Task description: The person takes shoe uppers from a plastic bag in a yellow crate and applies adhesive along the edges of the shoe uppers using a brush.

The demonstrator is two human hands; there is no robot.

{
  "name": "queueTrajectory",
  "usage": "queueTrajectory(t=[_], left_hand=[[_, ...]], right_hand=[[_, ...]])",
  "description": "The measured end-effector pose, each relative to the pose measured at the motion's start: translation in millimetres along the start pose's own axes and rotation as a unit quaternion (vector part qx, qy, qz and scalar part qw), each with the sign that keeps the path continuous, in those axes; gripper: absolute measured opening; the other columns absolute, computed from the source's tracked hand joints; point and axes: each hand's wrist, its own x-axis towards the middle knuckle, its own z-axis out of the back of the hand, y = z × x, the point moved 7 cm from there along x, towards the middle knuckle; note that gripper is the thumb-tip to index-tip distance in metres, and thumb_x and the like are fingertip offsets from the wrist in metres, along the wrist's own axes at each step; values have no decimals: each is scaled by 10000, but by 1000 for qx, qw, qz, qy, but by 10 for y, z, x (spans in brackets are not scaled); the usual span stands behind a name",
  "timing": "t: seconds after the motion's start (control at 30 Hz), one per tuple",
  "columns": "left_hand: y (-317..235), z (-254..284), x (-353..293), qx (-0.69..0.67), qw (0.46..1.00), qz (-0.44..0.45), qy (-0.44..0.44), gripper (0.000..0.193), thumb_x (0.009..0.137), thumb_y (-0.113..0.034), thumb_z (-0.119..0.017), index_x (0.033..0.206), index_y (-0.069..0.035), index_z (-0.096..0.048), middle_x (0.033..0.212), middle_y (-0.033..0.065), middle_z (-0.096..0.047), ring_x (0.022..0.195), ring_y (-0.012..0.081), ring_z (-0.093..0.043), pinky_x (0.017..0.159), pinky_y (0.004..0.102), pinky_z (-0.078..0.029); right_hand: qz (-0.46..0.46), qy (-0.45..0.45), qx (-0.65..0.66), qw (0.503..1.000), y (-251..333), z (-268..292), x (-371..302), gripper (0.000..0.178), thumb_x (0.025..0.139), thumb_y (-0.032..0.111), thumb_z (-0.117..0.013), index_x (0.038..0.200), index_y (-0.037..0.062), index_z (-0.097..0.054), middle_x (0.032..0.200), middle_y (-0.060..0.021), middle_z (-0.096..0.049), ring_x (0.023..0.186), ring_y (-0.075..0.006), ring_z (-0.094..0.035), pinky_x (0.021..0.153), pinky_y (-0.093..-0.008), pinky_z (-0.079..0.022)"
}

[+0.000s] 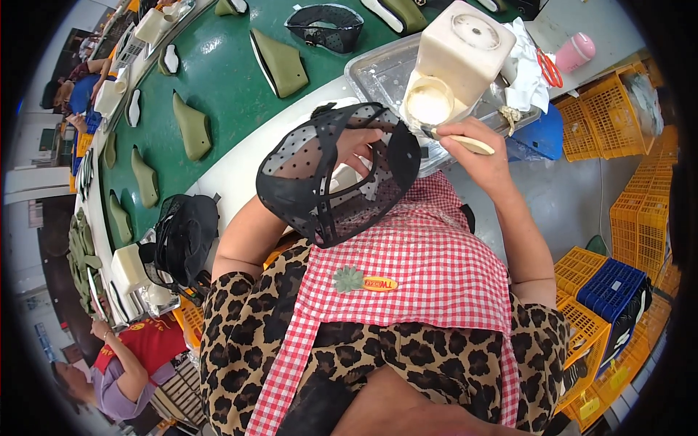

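Curving away on my left ran the green conveyor belt (218, 73), dotted with olive-green shoe lasts (280, 62) and a black mesh upper (325, 27), with other workers seated along its far edge. Yellow plastic crates (640, 218) and a blue crate (614, 287) stood stacked on the floor at my right. My red-and-white checked apron (422, 269) lay over a leopard-print dress across my lap. Ahead of me a metal tray (374, 73) sat on the white bench edge, and in it stood a cream-coloured glue pot (462, 54) with a round open mouth full of pale glue. A heap of black mesh uppers (182, 236) rested to my left beside the belt.

I held a black dotted-mesh shoe upper (334, 174) up over my lap, just short of the tray; my left hand (356, 149) was inside it, fingers curled against the mesh from within. My right hand (476, 156) was closed round the pale handle of a small brush (454, 139), whose bristled tip lay against the upper's rim, just below the glue pot's mouth. Red-handled scissors (550, 69) lay on a white cloth behind the pot.
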Motion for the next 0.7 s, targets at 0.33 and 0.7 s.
queueTrajectory(t=[0.33, 0.7], left_hand=[[-274, -66, -195, 13, 995, -68, -65, 367, 1014, -215, -507, 1345, -67, -564, 1171, 107, -671, 972, 218, -696, 640, 307, -564], [-217, 91, -95, -85, 980, -171, -47, 491, 1003, -295, -535, 1406, -20, -478, 1181, 139, -654, 1020, 242, -676, 712, 303, -560]], right_hand=[[61, -90, -43, 993, 269, 103, -58, 171, 810, 30, -737, 979, 9, -721, 855, -64, -675, 784, -163, -618, 706, -278, -477], [-24, -114, -7, 993, -62, 0, -314, 155, 800, 41, -738, 953, 26, -722, 851, -80, -692, 787, -185, -643, 725, -299, -498]])
